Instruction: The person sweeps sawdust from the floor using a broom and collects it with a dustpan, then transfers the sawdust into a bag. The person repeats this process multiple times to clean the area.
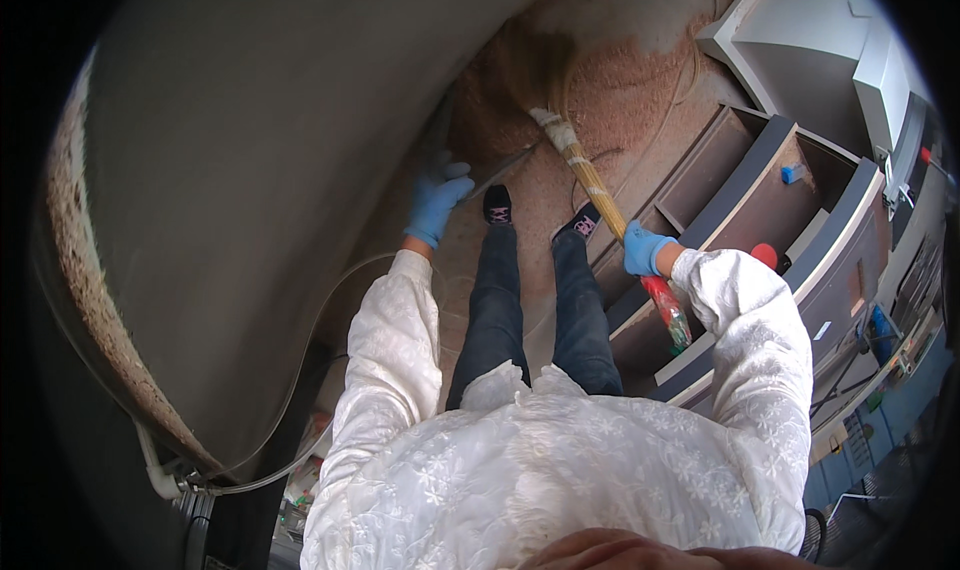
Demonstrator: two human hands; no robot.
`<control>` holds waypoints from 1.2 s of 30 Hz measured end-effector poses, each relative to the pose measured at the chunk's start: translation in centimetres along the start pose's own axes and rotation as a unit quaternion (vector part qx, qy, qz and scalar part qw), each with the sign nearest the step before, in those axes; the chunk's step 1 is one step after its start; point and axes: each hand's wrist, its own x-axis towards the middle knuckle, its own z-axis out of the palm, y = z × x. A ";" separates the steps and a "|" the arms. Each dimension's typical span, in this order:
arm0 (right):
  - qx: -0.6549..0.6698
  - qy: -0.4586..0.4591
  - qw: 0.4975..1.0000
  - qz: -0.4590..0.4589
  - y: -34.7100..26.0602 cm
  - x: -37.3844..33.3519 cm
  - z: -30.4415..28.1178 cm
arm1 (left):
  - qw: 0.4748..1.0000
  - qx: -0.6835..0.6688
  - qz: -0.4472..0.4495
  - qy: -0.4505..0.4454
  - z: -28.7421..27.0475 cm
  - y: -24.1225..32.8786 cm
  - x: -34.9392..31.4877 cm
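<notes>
My right hand [648, 249], in a blue glove, is closed round the handle of a broom [594, 182]. The handle is yellowish and cane-like, with a white wrapping toward its far end and red and green plastic round its near end. Beyond the wrapping, the broom's head is smeared by motion over a reddish-brown layer of shavings or dust [628, 90] on the floor. My left hand [438, 202], also gloved in blue, is held low beside the large dark panel, its fingers curled. A thin grey edge runs from near it toward the broom; what it grips is unclear.
A large curved dark grey panel [250, 170] fills the left side. At the right stand a cabinet with open drawers [730, 210] and a grey-white piece of furniture [810, 50]. A thin hose [310, 335] loops at lower left. My shoes [497, 205] are between the hands.
</notes>
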 end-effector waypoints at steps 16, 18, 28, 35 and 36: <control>-0.064 0.013 0.998 -0.012 -2.5 -8.0 -0.1 | 0.973 0.206 -0.078 0.062 0.6 2.1 -1.3; -0.065 0.010 0.998 0.013 -3.0 -9.8 0.3 | 0.989 0.127 -0.040 0.059 -0.7 0.1 -1.1; 0.312 0.075 0.938 0.134 -1.1 -22.9 6.6 | 0.966 -0.225 -0.018 0.129 -6.9 -3.9 -15.0; 0.506 0.174 0.840 0.085 0.0 -22.4 8.0 | 0.968 -0.209 -0.065 0.124 -1.9 -3.9 -12.1; 0.544 0.177 0.817 0.077 0.4 -22.2 7.7 | 0.972 -0.207 -0.043 0.102 -1.7 -3.4 -12.6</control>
